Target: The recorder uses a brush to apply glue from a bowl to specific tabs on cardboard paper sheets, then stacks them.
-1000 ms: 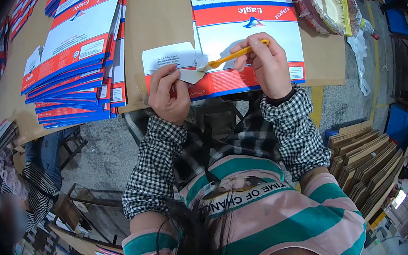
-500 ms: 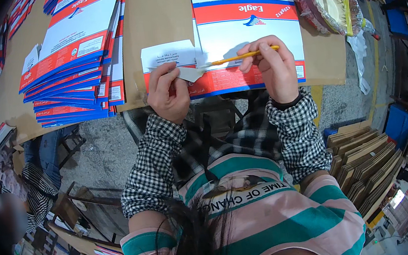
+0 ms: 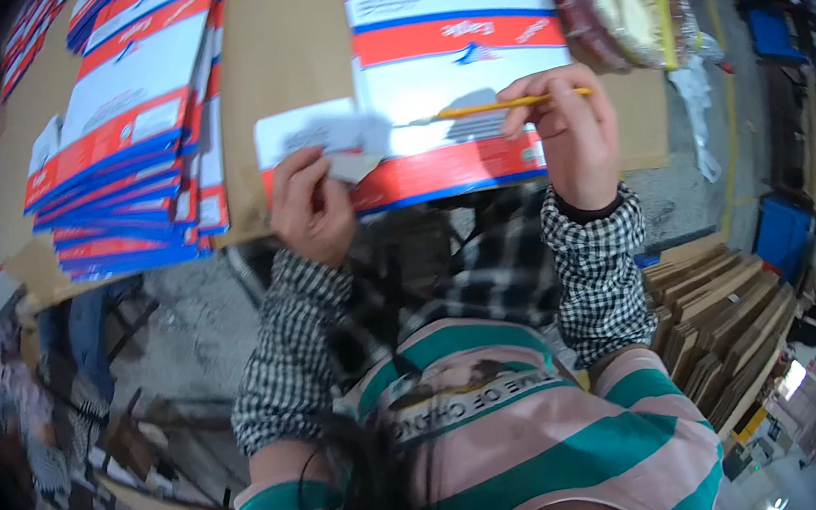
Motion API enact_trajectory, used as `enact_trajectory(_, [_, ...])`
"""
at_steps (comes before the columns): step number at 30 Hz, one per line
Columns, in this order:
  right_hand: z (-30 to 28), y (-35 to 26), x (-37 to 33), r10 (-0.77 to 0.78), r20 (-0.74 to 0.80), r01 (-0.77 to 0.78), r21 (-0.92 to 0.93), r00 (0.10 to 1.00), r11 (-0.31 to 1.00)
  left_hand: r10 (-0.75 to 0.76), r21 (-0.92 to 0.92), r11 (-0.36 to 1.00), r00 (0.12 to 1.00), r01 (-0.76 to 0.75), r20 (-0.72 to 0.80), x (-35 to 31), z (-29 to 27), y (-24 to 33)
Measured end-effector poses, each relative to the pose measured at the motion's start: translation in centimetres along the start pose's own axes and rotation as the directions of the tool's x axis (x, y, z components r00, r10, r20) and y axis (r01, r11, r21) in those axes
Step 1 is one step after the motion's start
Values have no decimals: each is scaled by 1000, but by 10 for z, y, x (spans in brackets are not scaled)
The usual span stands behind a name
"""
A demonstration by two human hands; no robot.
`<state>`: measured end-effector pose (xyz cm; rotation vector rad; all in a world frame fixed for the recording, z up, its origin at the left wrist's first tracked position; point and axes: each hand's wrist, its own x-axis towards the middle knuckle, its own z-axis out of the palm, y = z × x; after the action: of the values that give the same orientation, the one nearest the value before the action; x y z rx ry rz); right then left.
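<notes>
My right hand (image 3: 578, 140) is closed round the yellow handle of a thin brush (image 3: 482, 107), which lies nearly level and points left. Its pale tip hangs over the white panel of a flat red, white and blue carton (image 3: 465, 153), right of a small folded flap. Whether the tip touches the carton is unclear. My left hand (image 3: 314, 210), fingers curled, pinches that small whitish flap (image 3: 355, 166) at the carton's left side. Above the fingers lies a larger white side flap (image 3: 303, 131), smeared by motion.
A stack of flat printed cartons (image 3: 128, 136) stands on the table's left. At the back right sits a plastic-lined round tub (image 3: 623, 4) with pale contents. Brown cardboard sheets (image 3: 727, 319) are stacked low on the right, near a blue bin (image 3: 781, 238).
The brush tip has moved right, away from the small flap, as my right hand shifted right. My left hand still holds the flap. The whole view has swung, so the table things appear farther left.
</notes>
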<state>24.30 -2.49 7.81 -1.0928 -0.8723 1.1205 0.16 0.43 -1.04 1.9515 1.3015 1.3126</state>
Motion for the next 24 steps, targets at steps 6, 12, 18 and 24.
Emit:
enact_trajectory(6, [-58, -72, 38, -430, -434, 332, -285, 792, 899, 74, 84, 994, 997, -76, 31, -3, -5, -1])
enact_trajectory(12, [-93, -66, 87, -371, -442, 96, -530, 817, 842, 63, 45, 997, 997, -66, 55, 0, -3, 0])
enact_trajectory(18, [-99, -62, 96, -250, -439, 34, -443, 863, 896, 31, 52, 998, 998, -34, 57, 0, -1, 0])
enact_trajectory(24, [-86, -70, 76, -284, -388, 85, -455, 877, 886, 30, 72, 997, 998, -34, 56, 2, 0, 3])
